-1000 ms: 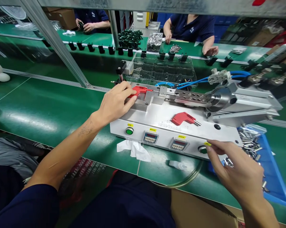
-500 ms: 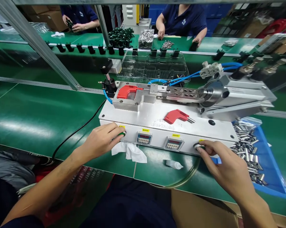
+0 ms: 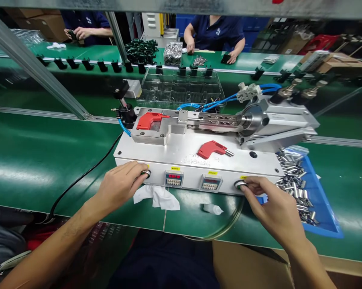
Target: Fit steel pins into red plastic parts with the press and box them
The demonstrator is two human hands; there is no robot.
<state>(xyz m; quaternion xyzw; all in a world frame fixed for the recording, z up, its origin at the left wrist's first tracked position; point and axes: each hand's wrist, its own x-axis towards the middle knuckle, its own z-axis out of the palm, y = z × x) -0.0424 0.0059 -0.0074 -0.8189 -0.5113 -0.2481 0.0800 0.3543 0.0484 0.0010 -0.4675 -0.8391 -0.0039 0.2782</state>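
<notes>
Right hand [image 3: 274, 210] first: I've got thumb and forefinger at the right button [image 3: 240, 184], and whether they're pinching or merely pressing, I can't tell. My left hand [image 3: 119, 184] is curled at the left button [image 3: 147, 174], same doubt there. Between them on the green bench lie a small bottle [image 3: 213, 209] and a crumpled white cloth [image 3: 157, 198]; over on my right, metal tubes [image 3: 297, 196] fill the blue bin [image 3: 330, 212]. Left timer [image 3: 174, 178] glowing red! Up on the machine [image 3: 181, 154], a loose red part [image 3: 210, 149] lies with metal pins showing. Beyond it, another red part [image 3: 147, 121] sits in the steel fixture [image 3: 151, 139], in line with the slide [image 3: 220, 120]. Behind, a clear tray [image 3: 181, 96], then two co-workers across the bench.
</notes>
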